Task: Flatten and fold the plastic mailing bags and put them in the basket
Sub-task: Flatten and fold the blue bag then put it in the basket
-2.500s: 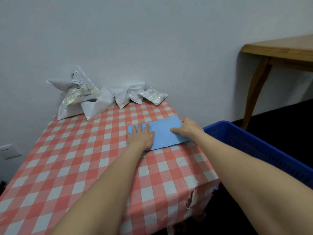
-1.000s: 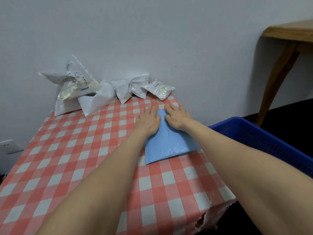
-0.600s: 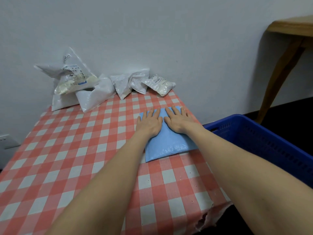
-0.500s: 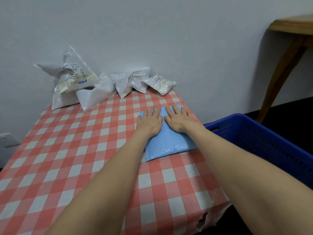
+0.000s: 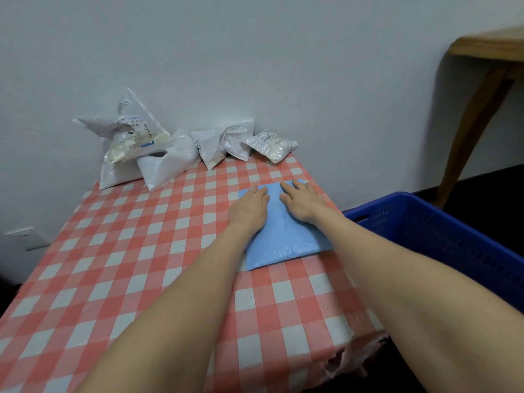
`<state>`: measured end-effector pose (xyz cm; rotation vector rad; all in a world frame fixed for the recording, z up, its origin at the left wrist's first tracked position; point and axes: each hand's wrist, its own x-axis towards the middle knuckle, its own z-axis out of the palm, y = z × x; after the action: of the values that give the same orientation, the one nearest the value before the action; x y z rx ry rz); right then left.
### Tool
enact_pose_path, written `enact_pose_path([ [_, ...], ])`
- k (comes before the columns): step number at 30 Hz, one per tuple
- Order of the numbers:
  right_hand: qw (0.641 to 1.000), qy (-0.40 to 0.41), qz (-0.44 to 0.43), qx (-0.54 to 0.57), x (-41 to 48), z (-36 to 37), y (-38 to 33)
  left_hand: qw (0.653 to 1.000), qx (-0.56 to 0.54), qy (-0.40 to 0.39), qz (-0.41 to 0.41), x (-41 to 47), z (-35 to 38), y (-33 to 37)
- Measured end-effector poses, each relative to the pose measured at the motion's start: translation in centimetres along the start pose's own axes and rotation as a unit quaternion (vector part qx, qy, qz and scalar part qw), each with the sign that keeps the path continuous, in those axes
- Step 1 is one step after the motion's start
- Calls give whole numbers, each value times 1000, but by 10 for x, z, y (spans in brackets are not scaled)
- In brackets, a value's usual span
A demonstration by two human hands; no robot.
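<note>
A light blue mailing bag (image 5: 283, 239) lies folded flat near the right edge of the checked table (image 5: 119, 273). My left hand (image 5: 249, 207) presses palm-down on its far left part, fingers straight. My right hand (image 5: 300, 201) presses flat on its far right part, beside the left hand. A blue plastic basket (image 5: 442, 236) stands low to the right of the table. Several white crumpled mailing bags (image 5: 170, 157) are heaped along the wall at the table's far edge.
A wooden table (image 5: 487, 78) stands at the far right against the wall. The red-and-white tablecloth is torn at its near right corner (image 5: 351, 361). A wall socket (image 5: 25, 236) shows low on the left. Dark floor surrounds the basket.
The long blue bag has been folded over into a shorter packet. Both hands moved from its ends to its far edge and stay pressed there side by side.
</note>
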<state>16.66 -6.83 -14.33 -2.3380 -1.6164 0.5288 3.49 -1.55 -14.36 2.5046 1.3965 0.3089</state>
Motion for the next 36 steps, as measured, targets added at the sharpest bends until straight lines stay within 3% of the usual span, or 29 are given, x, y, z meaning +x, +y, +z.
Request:
enact_pose_path([
  [6,998,39,11,51,-29,-15,0,999,-36,19,-14,-26,-18,-1],
  [14,999,35,-4,-27,-73,-11,-3,999,38,-12,28,-65,-20,16],
  [24,998,9,18,-57,-95,9,0,997,41,-70,20,-81,1,22],
  [36,995,25,24,-88,-93,21,5,996,71,-57,20,-83,12,21],
])
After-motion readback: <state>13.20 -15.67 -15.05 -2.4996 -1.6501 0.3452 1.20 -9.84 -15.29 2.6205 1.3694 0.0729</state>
